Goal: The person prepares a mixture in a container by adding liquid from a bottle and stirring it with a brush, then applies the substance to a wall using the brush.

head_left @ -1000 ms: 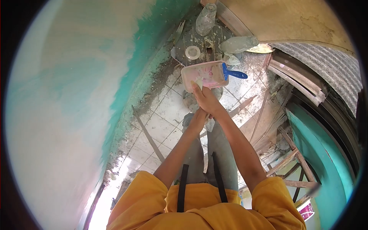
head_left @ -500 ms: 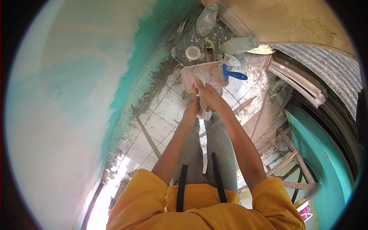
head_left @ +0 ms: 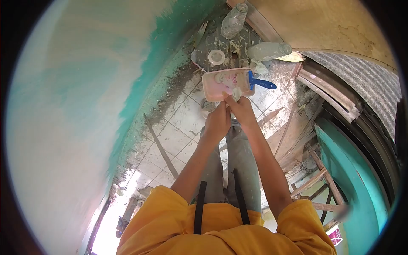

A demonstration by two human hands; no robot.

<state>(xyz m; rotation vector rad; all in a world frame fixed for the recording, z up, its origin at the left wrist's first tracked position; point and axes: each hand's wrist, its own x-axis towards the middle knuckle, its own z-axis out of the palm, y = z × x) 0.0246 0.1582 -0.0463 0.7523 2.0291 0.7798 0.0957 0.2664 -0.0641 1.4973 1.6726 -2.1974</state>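
Observation:
My left hand (head_left: 218, 120) and my right hand (head_left: 243, 111) come together just in front of my knees, fingers closed. A whitish, crumpled strip (head_left: 236, 93) sticks out beyond the right fingers; I cannot tell whether it is plastic or cloth. The hands hide the rest of it. Right past my fingertips lies a shallow rectangular tub (head_left: 206, 87) with pinkish-white paint (head_left: 216, 89) and magenta streaks inside. A blue-handled paintbrush (head_left: 264, 84) rests across the tub's right rim, its handle pointing outward.
Behind the tub, a spattered board (head_left: 212, 42) bears a small white round container (head_left: 216, 57), an upright glass bottle (head_left: 234, 21) and a second bottle (head_left: 268, 51) lying down. A partly painted wall (head_left: 76, 106) rises at left. Wooden strips (head_left: 160, 144) lie on the tiles.
My hands have turned and drawn closer together. The whitish strip, which hung down below them before, now shows only above the right fingers.

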